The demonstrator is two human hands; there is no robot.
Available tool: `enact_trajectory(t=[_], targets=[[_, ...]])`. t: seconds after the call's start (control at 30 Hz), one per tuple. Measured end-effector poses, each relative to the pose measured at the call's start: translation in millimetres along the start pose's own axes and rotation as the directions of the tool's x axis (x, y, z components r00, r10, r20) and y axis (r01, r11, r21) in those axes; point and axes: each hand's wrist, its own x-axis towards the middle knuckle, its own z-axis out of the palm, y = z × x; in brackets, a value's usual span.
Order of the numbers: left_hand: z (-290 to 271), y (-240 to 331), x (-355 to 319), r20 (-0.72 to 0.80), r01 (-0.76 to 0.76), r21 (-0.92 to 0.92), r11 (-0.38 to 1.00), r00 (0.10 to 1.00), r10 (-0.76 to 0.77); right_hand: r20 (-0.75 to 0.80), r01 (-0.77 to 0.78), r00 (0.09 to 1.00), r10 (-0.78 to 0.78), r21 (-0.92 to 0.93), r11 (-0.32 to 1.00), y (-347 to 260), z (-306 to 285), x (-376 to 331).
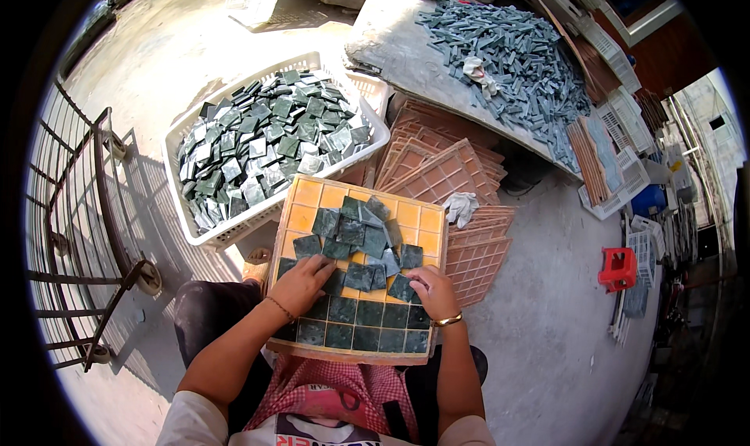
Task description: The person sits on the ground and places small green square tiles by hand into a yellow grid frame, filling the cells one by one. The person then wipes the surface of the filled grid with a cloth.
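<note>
A shallow mould board (pixel 422 216) with a yellow gridded face lies across my lap. Square dark green stone tiles (pixel 341 309) fill its nearest rows, set edge to edge in the grid. Farther up, a loose heap of such tiles (pixel 351 231) overlaps at odd angles. My left hand (pixel 300 286) rests over the board's left side, its bent fingers closed at a small tile (pixel 334 283). On the right side, my right hand (pixel 435 291) pinches the edge of a tilted tile (pixel 401 288) between thumb and fingers. The undersides of both hands are hidden.
A white plastic crate (pixel 375 143) heaped with green tiles stands beyond the board. Brown gridded boards (pixel 437 174) are stacked to its right, with a white glove (pixel 461 208) on them. Grey-green stone strips (pixel 508 55) cover a slab. A metal-barred cart (pixel 105 204) stands left; a red stool (pixel 618 269), right.
</note>
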Motion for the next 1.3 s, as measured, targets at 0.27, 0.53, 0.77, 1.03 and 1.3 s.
enact_trajectory(t=[0.27, 0.53, 0.77, 1.03, 1.3], targets=[[-1.9, 0.2, 0.3, 0.011, 0.021, -0.038, 0.999, 1.0, -0.02, 0.002, 0.076, 0.997, -0.076, -0.069, 0.995, -11.4, -5.8, -2.1], [-0.8, -0.1, 2.2, 0.005, 0.011, -0.049, 0.999, 1.0, -0.01, 0.047, 0.134, 0.991, -0.129, -0.11, 0.985, -3.4, 1.5, 1.7], [1.8, -2.1, -0.6, 0.014, 0.057, -0.091, 0.994, 0.998, -0.056, 0.06, -0.014, 0.998, 0.013, 0.019, 1.0, -23.3, 30.2, -12.8], [8.7, -8.0, -0.1, -0.062, -0.005, -0.119, 0.993, 0.998, -0.003, 0.093, 0.28, 0.96, -0.264, -0.306, 0.91, -68.6, 37.9, 11.4], [13.9, -17.1, 0.0, -0.083, -0.053, -0.196, 0.979, 0.996, 0.037, 0.105, 0.184, 0.981, -0.161, -0.258, 0.948, -67.3, 51.0, 20.1]])
